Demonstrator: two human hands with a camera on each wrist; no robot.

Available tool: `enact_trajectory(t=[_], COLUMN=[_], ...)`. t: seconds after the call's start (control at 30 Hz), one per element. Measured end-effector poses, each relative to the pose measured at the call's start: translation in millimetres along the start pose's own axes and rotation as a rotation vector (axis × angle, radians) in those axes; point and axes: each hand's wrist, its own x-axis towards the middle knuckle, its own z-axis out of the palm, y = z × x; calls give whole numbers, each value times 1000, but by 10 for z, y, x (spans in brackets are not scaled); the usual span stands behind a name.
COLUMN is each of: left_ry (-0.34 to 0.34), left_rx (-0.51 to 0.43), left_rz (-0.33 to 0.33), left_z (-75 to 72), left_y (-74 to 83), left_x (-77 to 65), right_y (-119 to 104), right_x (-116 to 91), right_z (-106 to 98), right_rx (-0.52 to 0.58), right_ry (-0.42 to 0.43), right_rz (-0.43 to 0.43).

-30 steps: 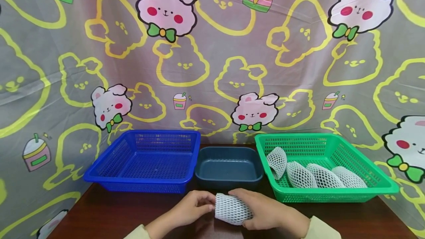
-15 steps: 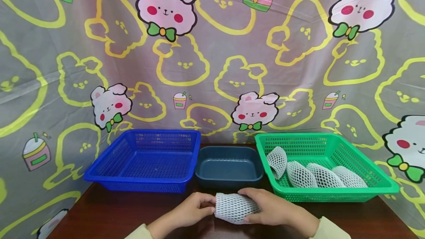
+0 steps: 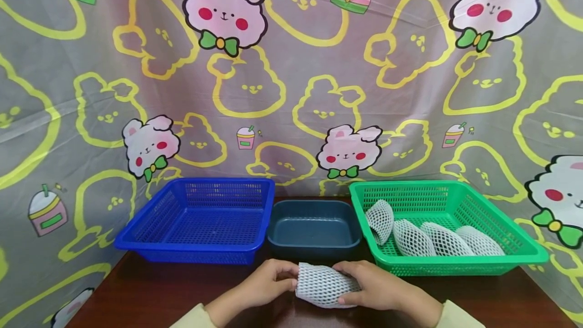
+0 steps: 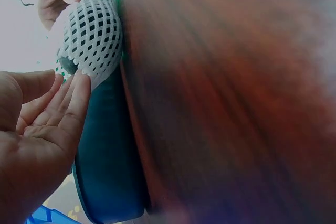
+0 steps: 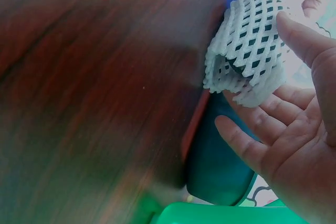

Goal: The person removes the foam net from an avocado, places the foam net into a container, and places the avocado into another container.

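A white foam fruit net [image 3: 322, 286] lies sideways between my two hands, in front of the dark blue-grey tub. My left hand [image 3: 266, 286] pinches its left end between thumb and fingertips. My right hand [image 3: 380, 287] holds the right end, thumb on the near side and fingers over the far side. A dark object [image 4: 68, 65] shows inside the net's mouth in the left wrist view; most of it is hidden by the mesh. In the right wrist view the net's other end [image 5: 215, 72] gapes, with loose mesh beyond the dark thing.
A blue basket [image 3: 193, 254] stands at the left, the blue-grey tub [image 3: 314, 253] in the middle, and a green basket [image 3: 455, 271] at the right. Several net-wrapped items [image 3: 412, 239] lie in the green basket. Behind hangs a patterned curtain [image 3: 291, 65].
My right hand has slid a little to the right along the net, and more of the mesh shows between the hands. My left hand keeps its pinch, shifting slightly right.
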Motion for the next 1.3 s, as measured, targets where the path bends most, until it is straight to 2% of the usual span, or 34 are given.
enact_trajectory(t=[0.23, 0.43, 0.73, 0.83, 0.93, 1.17, 1.3], left_ry=[34, 56, -72, -85, -76, -50, -53], left_rx=[26, 10, -121, -121, -70, 78, 138], left_rz=[-4, -1, -15, -32, -44, 15, 13], left_z=[24, 55, 97, 122, 143, 168, 180], left_y=[21, 21, -42, -54, -54, -76, -76], left_x=[108, 172, 230, 247, 253, 264, 283], right_y=[32, 33, 28, 11, -8, -23, -29], right_x=[0, -1, 2, 7, 10, 18, 21], right_z=[8, 13, 14, 5, 2, 2, 1], right_rx=[-28, -7, 1, -6, -9, -18, -39], right_ry=[25, 13, 14, 16, 16, 13, 15], right_rz=[-65, -44, -44, -55, -60, -54, -62])
